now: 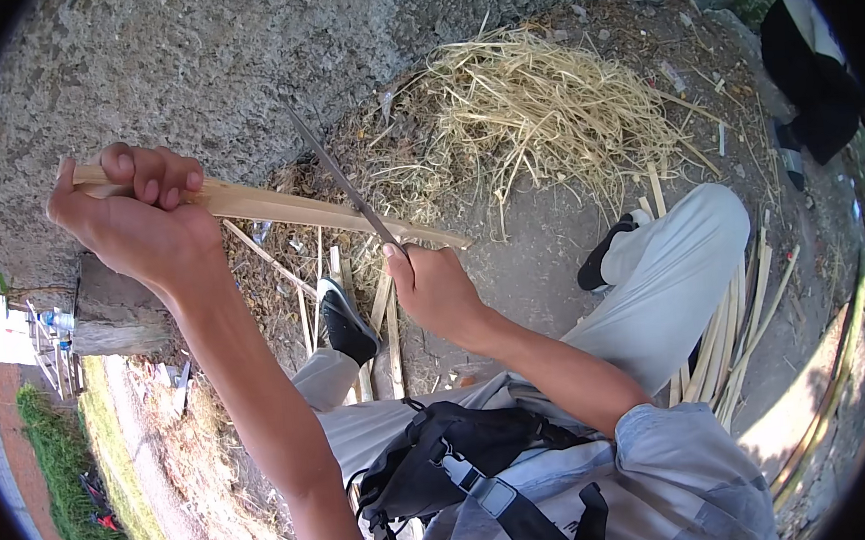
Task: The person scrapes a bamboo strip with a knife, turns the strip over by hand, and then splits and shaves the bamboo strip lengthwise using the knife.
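Straps of a black bag (446,460) cross the person's lap at the near edge, with grey trouser legs stretching forward to black shoes (344,324). Just beyond, the right hand (437,288) is closed around the handle of a long thin blade (344,180), which slants up and away and lies against a pale bamboo strip (288,208). The left hand (135,216) is raised at the left, fingers curled tight over the strip's far end, so the strip spans the gap between both hands — held in the air above the knees. By my reading the step in hand is shaving or splitting the strip, the blade set near its right end; the next move seems to call for a steady left grip and a controlled draw along the grain, edge kept clear of the fingers. More split strips (733,339) lie beside the right leg. Farther off a heap of straw-coloured shavings (542,112) rests on the rough concrete ground (187,56).
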The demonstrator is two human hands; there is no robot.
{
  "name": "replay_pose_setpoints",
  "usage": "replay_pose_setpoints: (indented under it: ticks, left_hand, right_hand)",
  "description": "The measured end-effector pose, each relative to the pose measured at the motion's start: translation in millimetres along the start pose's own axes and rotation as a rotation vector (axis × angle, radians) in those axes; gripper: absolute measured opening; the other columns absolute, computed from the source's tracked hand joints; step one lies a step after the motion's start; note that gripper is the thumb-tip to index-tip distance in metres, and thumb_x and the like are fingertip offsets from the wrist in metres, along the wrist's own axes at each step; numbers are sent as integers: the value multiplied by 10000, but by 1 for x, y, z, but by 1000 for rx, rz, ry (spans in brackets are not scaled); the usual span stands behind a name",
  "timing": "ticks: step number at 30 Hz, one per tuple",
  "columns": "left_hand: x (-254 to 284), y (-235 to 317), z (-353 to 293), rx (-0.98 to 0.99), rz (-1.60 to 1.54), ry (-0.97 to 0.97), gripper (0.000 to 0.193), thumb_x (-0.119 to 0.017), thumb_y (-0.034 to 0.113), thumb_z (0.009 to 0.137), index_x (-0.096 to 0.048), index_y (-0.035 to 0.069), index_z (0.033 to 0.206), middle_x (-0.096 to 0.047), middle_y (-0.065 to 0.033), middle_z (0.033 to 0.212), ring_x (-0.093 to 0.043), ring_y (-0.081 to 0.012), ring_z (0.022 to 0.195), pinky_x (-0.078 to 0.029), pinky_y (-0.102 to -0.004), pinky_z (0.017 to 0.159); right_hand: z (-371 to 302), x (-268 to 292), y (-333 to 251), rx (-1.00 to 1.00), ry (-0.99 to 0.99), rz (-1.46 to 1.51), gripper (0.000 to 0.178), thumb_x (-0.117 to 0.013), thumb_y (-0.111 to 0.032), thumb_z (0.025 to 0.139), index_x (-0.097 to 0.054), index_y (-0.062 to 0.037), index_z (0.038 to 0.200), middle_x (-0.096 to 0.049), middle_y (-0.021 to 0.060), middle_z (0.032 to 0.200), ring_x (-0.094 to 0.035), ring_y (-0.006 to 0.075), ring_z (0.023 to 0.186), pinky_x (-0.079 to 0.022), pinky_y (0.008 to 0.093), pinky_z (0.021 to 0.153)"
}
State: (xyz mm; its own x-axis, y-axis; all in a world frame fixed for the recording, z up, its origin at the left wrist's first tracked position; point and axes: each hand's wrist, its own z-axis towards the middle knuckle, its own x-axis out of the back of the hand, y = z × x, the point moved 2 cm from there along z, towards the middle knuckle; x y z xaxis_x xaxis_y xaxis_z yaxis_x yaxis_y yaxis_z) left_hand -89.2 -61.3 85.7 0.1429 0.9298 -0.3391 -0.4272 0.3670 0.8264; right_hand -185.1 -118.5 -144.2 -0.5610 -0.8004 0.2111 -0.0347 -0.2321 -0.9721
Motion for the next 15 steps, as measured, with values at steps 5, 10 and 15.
replay_pose_setpoints:
  ticks: [5,10,15]
  left_hand:
    - [6,5,-4,-13,20,-53,421,-358,463,883,-373,122,636,-262,9,495,-241,-118,466,-274,-299,498]
    - [3,7,-8,0,22,8,428,-349,466,888,-378,120,636,-263,8,496,-237,-117,463,-273,-292,500]
    - [2,-1,-2,22,-2,12,417,-336,441,904,-379,118,643,-266,9,508,-236,-112,474,-263,-283,494]
  right_hand:
    - [-6,-3,-27,238,46,-3,412,-470,-245,983,-564,46,707,-482,168,461,-513,337,394,-393,426,434]
    - [-7,-21,129,-280,-68,-215,431,-461,-259,983,-597,53,719,-565,217,527,-584,403,501,-470,491,505]
    - [-1,-13,72,-10,14,-199,415,-471,-246,973,-596,54,715,-562,242,538,-586,421,520,-478,491,523]
